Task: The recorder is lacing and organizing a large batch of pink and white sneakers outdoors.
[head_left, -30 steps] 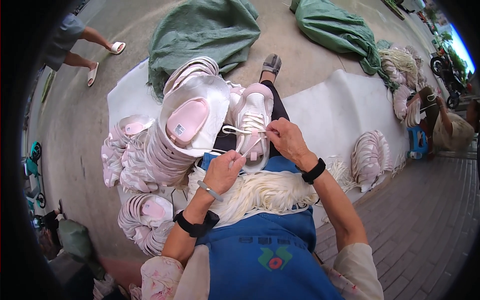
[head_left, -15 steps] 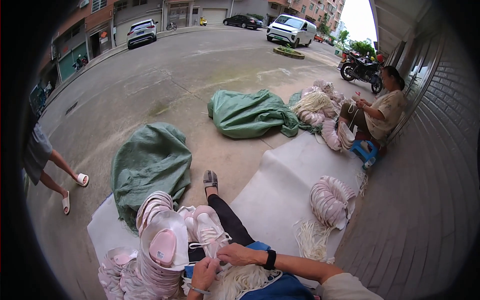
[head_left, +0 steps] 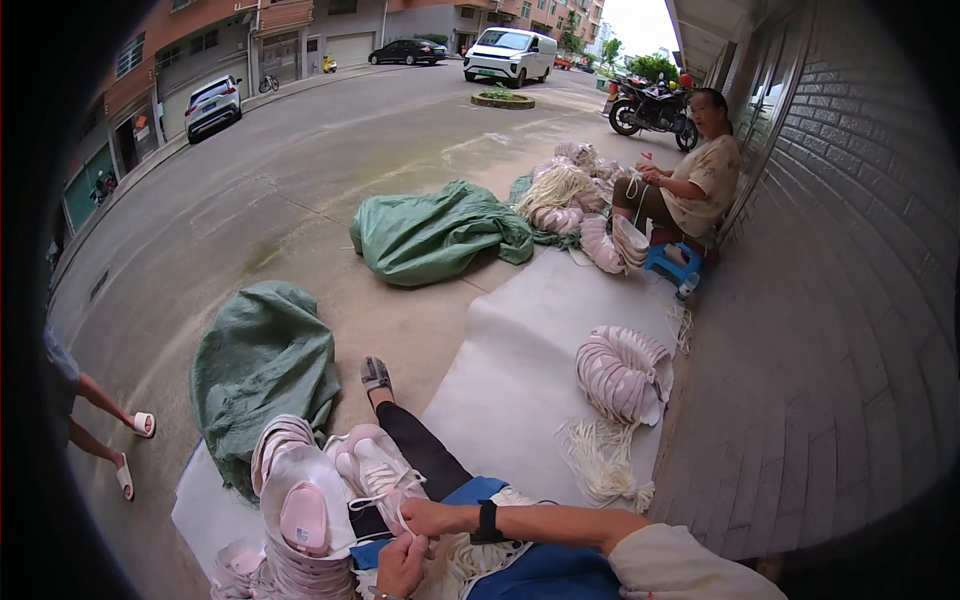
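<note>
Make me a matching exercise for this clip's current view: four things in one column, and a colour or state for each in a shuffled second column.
Things:
1. Right hand
2. Shoe nearest the hands
3. Two large sacks
4. Stool by the seated co-worker

Colours or states:
A. Blue
B. Threaded with white lace
C. Green
D. Black band at the wrist

Pairs: 1-D, 2-B, 3-C, 4-A

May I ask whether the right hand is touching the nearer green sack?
No, the right hand is beside the laced shoe, apart from that sack.
</note>
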Motion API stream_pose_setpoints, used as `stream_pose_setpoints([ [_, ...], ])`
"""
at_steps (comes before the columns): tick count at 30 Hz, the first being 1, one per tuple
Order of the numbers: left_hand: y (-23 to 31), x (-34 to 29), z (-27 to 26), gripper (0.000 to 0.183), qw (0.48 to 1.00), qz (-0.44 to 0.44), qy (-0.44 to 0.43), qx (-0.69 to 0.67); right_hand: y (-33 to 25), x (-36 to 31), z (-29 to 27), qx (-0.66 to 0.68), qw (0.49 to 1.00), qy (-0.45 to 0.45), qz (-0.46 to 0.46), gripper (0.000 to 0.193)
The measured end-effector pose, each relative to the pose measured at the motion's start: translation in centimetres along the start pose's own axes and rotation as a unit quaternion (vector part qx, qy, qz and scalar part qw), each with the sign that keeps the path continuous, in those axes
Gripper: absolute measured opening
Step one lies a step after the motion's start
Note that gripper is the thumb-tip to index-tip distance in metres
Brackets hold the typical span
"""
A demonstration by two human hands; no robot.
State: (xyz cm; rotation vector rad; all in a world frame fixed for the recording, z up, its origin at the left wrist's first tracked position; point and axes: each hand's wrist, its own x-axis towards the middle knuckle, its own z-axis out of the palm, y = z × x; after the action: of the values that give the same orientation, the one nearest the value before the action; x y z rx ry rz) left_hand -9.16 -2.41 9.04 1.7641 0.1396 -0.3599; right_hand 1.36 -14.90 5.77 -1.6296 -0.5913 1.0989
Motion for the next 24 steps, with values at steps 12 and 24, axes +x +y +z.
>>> stream_pose_setpoints([
  [12,1.2,-0.4,0.2,0.032,0.984,0.087,0.067,0.139,-0.7,-1.3,-1.6,0.088,0.994,0.058,0.027,0.022],
  [24,-2.6,-2.8,-4.4,0.033,0.992,-0.043,0.111,-0.032,-1.2,-3.1,-3.6,0.2,0.969,0.004,0.145,0.014],
])
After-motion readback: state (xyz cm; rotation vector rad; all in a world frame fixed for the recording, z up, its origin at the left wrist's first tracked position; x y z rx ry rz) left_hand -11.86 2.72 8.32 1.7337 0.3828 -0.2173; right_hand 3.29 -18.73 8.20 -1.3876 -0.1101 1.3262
